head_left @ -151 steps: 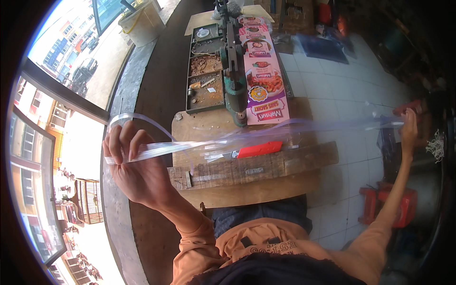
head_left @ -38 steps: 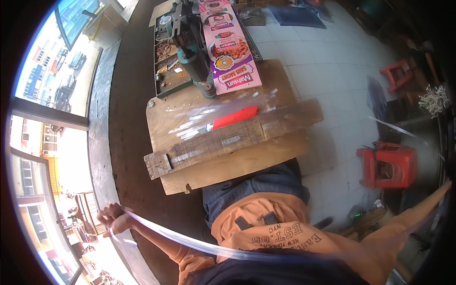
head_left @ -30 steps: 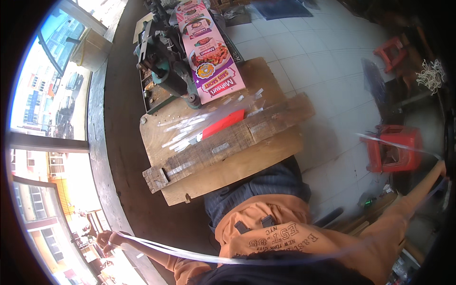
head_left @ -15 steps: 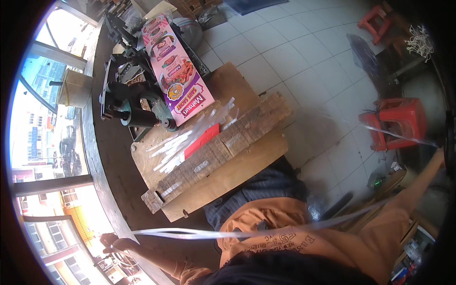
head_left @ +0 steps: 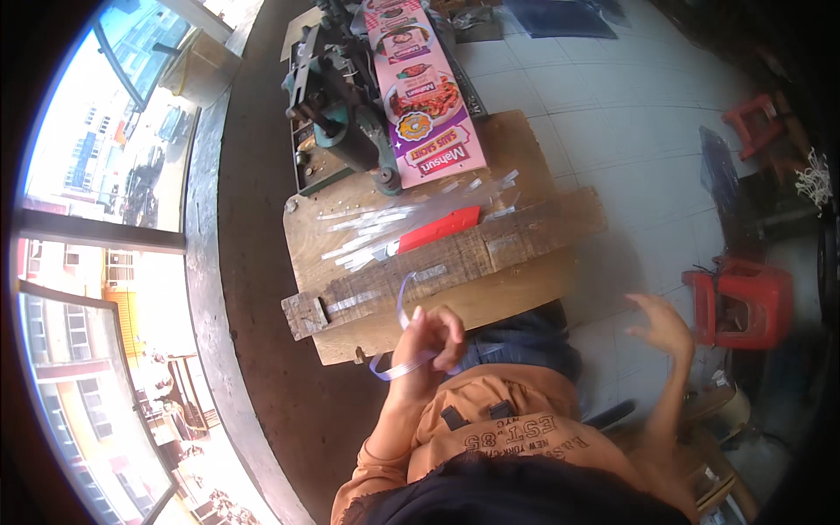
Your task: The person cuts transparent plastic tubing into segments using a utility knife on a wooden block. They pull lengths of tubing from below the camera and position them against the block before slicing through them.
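My left hand (head_left: 429,343) is curled round a thin, pale, shiny plastic strap (head_left: 382,372), just in front of the bench's near edge. One end of the strap loops up toward the bench and another loop hangs beside the wrist. Off to the right, my right hand (head_left: 662,325) is in the air with its fingers spread and nothing visible in it. Ahead of both hands, a rough wooden beam (head_left: 516,245) lies along the near edge of the wooden bench top (head_left: 516,149). Behind the beam are several cut whitish strips (head_left: 367,249) and a flat red piece (head_left: 442,229).
A dark green metal machine (head_left: 354,131) stands at the bench's back left, beside a long pink printed panel (head_left: 429,105). Red plastic stools (head_left: 752,302) stand on the tiled floor at right. A window ledge (head_left: 206,262) with a bucket (head_left: 201,70) runs along the left.
My hands were far apart with the long strap stretched between them. Now the left has come in to the middle with the strap gathered, and the right has come inward, fingers spread.
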A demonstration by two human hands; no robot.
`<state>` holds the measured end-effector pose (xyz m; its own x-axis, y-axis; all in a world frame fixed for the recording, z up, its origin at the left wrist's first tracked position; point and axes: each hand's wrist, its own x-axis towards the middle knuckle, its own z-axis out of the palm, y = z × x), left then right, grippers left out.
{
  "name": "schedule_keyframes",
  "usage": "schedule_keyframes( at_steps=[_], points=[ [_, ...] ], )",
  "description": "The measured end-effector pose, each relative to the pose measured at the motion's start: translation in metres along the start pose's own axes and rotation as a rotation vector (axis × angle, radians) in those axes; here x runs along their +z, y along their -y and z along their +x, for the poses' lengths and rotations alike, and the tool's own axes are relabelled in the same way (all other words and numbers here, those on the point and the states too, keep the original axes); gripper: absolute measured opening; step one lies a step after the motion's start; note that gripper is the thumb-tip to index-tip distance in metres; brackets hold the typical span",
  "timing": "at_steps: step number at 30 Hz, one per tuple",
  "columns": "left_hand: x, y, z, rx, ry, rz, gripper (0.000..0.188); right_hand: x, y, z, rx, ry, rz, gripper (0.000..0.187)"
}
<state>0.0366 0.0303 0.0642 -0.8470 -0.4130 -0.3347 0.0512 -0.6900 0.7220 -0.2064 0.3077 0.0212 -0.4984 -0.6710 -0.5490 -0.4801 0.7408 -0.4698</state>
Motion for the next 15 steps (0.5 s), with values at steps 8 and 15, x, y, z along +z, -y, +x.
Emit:
schedule_keyframes(
  at_steps=[8,15],
  points=[
    [0.016,0.002,0.016,0.104,-0.081,-0.199,0.043,0.071,0.192,0.039,-0.617,0.05,0.804,0.03],
    [-0.012,-0.003,0.013,0.187,-0.121,-0.83,0.035,0.053,0.177,0.04,-0.566,0.08,0.586,0.009]
  ],
)
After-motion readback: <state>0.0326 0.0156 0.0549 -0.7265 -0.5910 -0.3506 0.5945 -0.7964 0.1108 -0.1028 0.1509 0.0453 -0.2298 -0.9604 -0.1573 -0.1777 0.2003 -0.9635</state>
